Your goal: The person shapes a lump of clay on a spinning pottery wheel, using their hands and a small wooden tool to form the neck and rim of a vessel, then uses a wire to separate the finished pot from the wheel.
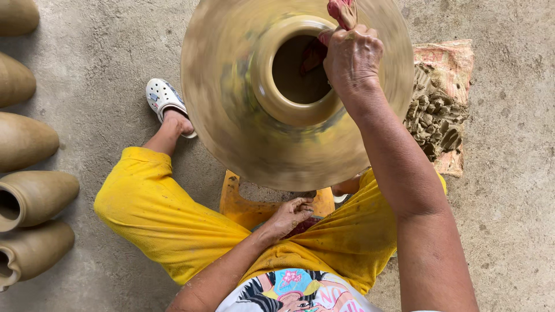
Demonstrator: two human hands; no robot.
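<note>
Right hand: arm extended, fingers pinched on red cloth at pot rim, two o'clock. Left hand: loosely curled, holding nothing, fingertips touching pot's underside, six o'clock.

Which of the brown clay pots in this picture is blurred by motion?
The large brown clay pot at the centre, whose rim the right hand presses with a pink cloth. The finished pots on the left lie sharp on their sides.

no packages, labels, signs or screens visible
</note>
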